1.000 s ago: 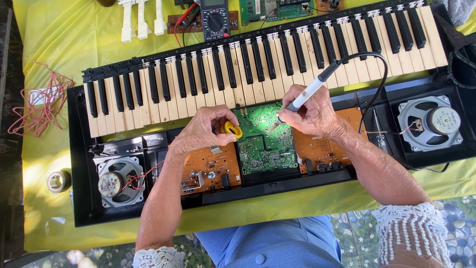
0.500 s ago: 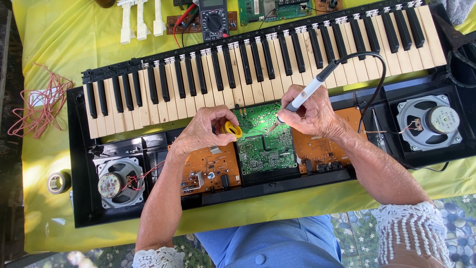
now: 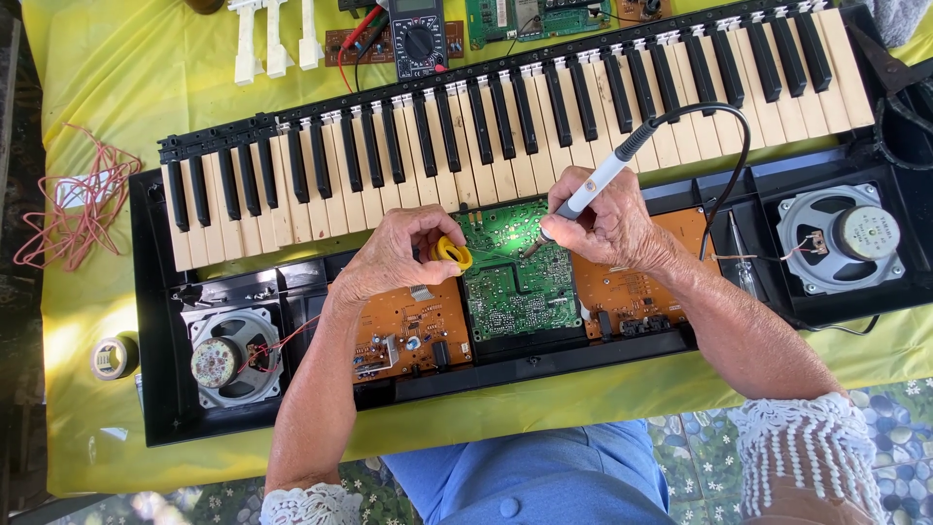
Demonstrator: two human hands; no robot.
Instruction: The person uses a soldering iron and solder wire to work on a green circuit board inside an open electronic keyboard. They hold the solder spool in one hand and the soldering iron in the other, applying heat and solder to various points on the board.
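An opened electronic keyboard [image 3: 486,146] lies on a yellow cloth, its black case bottom exposed. My right hand [image 3: 607,226] grips a white and grey soldering iron [image 3: 598,185] like a pen, its tip resting on the green circuit board [image 3: 513,267] in the middle. My left hand [image 3: 394,255] holds a small yellow spool of solder [image 3: 453,253] at the board's left edge, a thin strand running toward the iron's tip. Orange circuit boards [image 3: 413,331] sit on either side of the green one.
Speakers sit at the case's left [image 3: 231,358] and right [image 3: 841,238] ends. A multimeter [image 3: 418,39], loose white keys [image 3: 262,39] and another green board lie behind the keys. Red wire [image 3: 73,209] is tangled at left, a tape roll [image 3: 115,357] below it. The iron's black cord [image 3: 724,146] loops right.
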